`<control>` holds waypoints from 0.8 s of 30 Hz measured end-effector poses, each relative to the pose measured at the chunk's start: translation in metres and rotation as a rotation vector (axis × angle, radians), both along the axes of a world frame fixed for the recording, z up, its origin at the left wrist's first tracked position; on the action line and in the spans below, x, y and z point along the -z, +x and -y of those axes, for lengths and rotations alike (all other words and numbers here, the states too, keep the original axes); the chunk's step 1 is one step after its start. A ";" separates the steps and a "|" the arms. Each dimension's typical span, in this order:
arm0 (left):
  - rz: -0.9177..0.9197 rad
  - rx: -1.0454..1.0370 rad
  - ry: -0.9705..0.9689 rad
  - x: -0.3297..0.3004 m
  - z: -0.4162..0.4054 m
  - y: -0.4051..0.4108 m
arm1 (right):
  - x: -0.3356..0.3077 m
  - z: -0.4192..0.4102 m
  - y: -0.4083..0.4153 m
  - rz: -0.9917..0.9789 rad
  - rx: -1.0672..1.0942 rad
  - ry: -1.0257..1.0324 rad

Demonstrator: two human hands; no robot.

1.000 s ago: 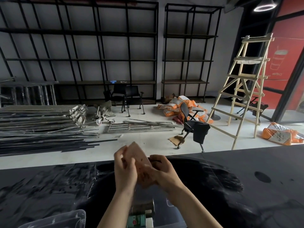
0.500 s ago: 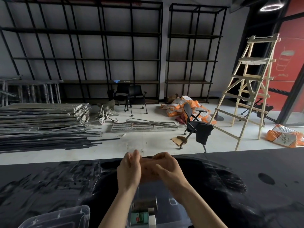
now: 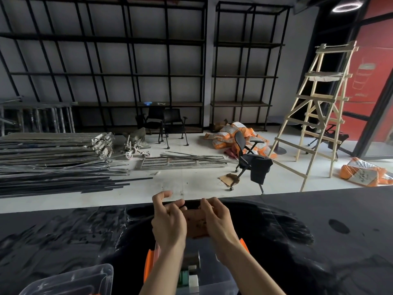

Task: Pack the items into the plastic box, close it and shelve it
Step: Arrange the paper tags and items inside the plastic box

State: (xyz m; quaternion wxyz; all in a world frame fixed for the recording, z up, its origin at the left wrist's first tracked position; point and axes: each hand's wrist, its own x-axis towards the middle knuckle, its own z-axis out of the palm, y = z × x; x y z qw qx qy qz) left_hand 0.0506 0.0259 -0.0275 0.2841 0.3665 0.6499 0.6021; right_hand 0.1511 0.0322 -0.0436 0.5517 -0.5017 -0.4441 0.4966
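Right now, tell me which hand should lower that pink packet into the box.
Right hand, probably. It grips the pink packet firmly above the clear box, while the left hand touches only its edge, fingers partly lifted. The left could fetch the lid beside it.

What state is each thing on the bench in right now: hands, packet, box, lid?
left hand: gripping the packet's left side.
right hand: gripping the packet's right side.
tan packet: held flat between both hands, above the box, not yet inside.
plastic box: open, orange latches showing, small items already inside.
clear lid: off the box, lying on the bench to the left.
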 end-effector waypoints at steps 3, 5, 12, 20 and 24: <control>0.017 -0.032 0.034 -0.004 -0.002 0.003 | -0.001 -0.002 -0.002 0.008 0.108 0.035; 0.034 -0.046 0.051 -0.005 -0.002 0.003 | -0.003 -0.004 -0.002 0.039 0.153 0.055; 0.053 0.163 0.073 -0.002 -0.003 0.000 | 0.003 -0.008 0.011 0.156 0.265 0.058; 0.316 0.294 -0.065 0.017 0.005 0.010 | 0.007 -0.012 0.009 -0.130 0.223 -0.210; 0.232 0.332 -0.096 0.005 0.002 -0.005 | 0.000 0.000 0.037 0.637 0.335 0.007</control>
